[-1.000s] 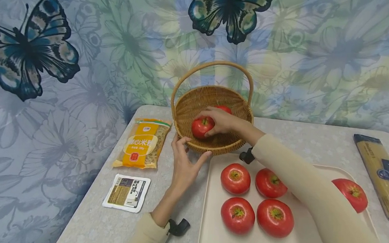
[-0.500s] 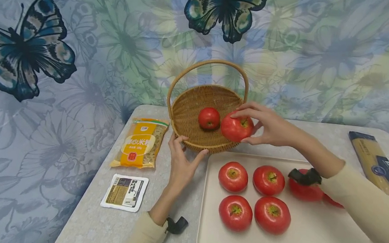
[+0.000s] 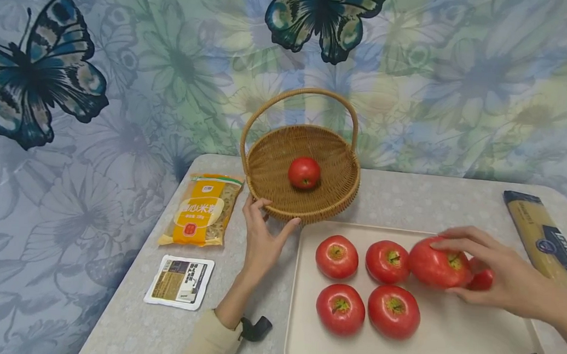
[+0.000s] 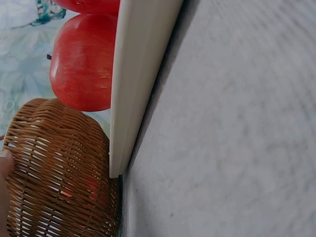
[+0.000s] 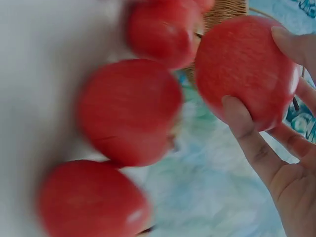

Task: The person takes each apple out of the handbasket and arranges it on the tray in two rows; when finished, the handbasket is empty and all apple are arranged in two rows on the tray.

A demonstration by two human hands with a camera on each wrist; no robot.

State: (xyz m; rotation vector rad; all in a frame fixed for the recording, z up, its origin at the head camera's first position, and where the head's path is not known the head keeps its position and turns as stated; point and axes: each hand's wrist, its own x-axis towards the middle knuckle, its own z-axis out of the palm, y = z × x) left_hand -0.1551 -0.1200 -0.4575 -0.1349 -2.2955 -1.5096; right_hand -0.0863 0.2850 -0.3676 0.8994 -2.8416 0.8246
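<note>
In the head view, my right hand (image 3: 499, 274) grips a red apple (image 3: 437, 264) over the back right part of the cream tray (image 3: 469, 343). The right wrist view shows fingers and thumb around this apple (image 5: 247, 71). My left hand (image 3: 261, 247) holds the front rim of the wicker basket (image 3: 331, 202), which tips toward me. One red apple (image 3: 304, 173) lies inside the basket. In the left wrist view, a digit (image 4: 5, 163) rests at the edge of the basket (image 4: 54, 168). Several apples sit on the tray, one (image 3: 481, 279) partly hidden behind the right hand.
Left of the basket lie a yellow food bag (image 3: 202, 210) and a flat white-edged pack (image 3: 179, 282). A pack of spaghetti (image 3: 546, 239) lies at the right. The tray's left edge runs close by the left forearm, and a patterned cloth (image 3: 417, 98) hangs behind the table.
My right hand has lifted an apple out of the basket and carried it right, over the tray. One apple stays in the basket. The left hand has kept its place at the rim.
</note>
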